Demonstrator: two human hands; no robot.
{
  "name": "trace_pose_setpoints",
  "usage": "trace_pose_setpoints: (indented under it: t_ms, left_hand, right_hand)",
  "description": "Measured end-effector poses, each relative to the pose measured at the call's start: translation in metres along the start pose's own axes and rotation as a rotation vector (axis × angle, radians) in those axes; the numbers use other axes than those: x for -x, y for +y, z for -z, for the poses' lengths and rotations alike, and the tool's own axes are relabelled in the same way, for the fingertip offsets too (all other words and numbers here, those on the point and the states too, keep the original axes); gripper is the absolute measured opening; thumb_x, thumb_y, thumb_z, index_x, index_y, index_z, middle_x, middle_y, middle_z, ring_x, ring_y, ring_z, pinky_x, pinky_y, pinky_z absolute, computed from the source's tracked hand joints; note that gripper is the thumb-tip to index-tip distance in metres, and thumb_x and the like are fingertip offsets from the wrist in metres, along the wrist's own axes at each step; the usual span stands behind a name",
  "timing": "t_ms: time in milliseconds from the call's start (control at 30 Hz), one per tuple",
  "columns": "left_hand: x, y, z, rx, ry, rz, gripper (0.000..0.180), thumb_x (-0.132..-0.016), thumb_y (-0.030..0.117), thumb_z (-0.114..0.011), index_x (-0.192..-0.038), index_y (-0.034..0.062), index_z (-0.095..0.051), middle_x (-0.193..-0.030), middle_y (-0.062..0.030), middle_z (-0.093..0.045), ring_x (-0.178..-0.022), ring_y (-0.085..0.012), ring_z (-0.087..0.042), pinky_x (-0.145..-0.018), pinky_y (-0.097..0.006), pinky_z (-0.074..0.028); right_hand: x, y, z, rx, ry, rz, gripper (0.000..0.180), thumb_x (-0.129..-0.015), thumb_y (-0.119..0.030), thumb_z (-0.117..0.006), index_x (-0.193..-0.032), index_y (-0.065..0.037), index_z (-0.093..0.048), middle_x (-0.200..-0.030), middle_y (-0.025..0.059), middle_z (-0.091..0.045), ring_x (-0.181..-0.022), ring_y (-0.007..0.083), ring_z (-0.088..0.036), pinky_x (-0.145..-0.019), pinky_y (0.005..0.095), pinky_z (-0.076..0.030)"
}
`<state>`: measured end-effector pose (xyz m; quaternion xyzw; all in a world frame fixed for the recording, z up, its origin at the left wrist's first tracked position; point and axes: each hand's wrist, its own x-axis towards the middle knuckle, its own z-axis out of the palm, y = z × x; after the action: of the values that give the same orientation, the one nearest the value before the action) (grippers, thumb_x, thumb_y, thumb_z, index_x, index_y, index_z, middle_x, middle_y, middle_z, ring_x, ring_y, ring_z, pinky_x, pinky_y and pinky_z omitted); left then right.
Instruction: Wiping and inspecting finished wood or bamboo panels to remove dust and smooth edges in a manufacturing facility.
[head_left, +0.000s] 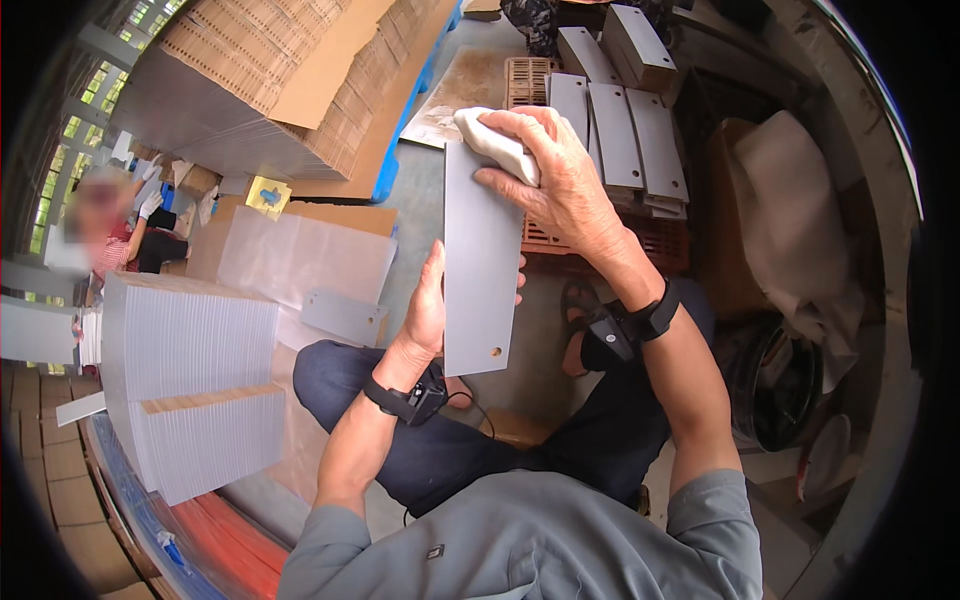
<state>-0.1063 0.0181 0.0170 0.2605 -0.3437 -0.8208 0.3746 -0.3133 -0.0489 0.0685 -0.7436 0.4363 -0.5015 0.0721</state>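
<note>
My left hand (pixel 428 310) grips the left edge of a long grey flat panel (pixel 482 265) with a small hole near its lower end, held upright over my lap. My right hand (pixel 545 165) presses a white cloth pad (pixel 495 143) against the panel's top end. Both wrists wear black bands with small devices.
Several grey panels (pixel 620 135) lie fanned on an orange plastic crate (pixel 650 240) ahead. A tall stack of grey sheets (pixel 190 370) stands at my left, with one loose panel (pixel 345 315) beside it. Flattened cardboard (pixel 290 70) is piled on a pallet behind. Another person (pixel 120 235) sits far left.
</note>
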Motion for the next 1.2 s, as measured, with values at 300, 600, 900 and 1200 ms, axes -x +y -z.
trace_pose_setpoints:
  t_ms: [300,600,900,1200]
  left_hand:
    - [0.001,-0.002,0.004,-0.011,-0.022,-0.013,0.08,-0.104,0.066,-0.022,-0.147,0.0021,-0.044,-0.133,-0.0213,-0.06,-0.114,-0.0299,-0.064,-0.097,-0.045,-0.054]
    - [-0.001,-0.003,0.004,-0.014,-0.028,-0.009,0.08,-0.105,0.066,-0.021,-0.148,0.0021,-0.043,-0.134,-0.0214,-0.059,-0.114,-0.0297,-0.064,-0.097,-0.044,-0.055]
    - [-0.003,-0.003,0.005,-0.016,-0.032,-0.005,0.08,-0.105,0.065,-0.021,-0.148,0.0019,-0.043,-0.134,-0.0219,-0.059,-0.114,-0.0297,-0.064,-0.097,-0.045,-0.055]
    - [-0.006,-0.006,0.002,0.001,0.028,0.006,0.081,-0.104,0.064,-0.018,-0.147,-0.0003,-0.044,-0.13,-0.0234,-0.061,-0.11,-0.0311,-0.066,-0.093,-0.046,-0.056]
  right_hand:
    - [0.0,-0.002,0.006,-0.141,-0.069,-0.074,0.05,-0.085,-0.018,-0.079,-0.13,-0.012,-0.059,-0.109,0.013,-0.059,-0.101,0.0321,-0.063,-0.087,0.0419,-0.054]
    - [-0.001,0.001,0.008,-0.172,-0.086,-0.093,0.049,-0.085,-0.015,-0.076,-0.131,-0.011,-0.059,-0.11,0.0131,-0.059,-0.101,0.0318,-0.063,-0.088,0.0418,-0.054]
    - [0.0,0.006,0.008,-0.188,-0.111,-0.144,0.049,-0.085,-0.014,-0.076,-0.131,-0.012,-0.058,-0.109,0.0135,-0.059,-0.102,0.032,-0.063,-0.089,0.0425,-0.054]
    - [0.001,0.004,0.009,-0.124,-0.105,-0.12,0.054,-0.082,-0.022,-0.081,-0.131,-0.012,-0.058,-0.111,0.0132,-0.058,-0.102,0.0328,-0.063,-0.089,0.0428,-0.055]
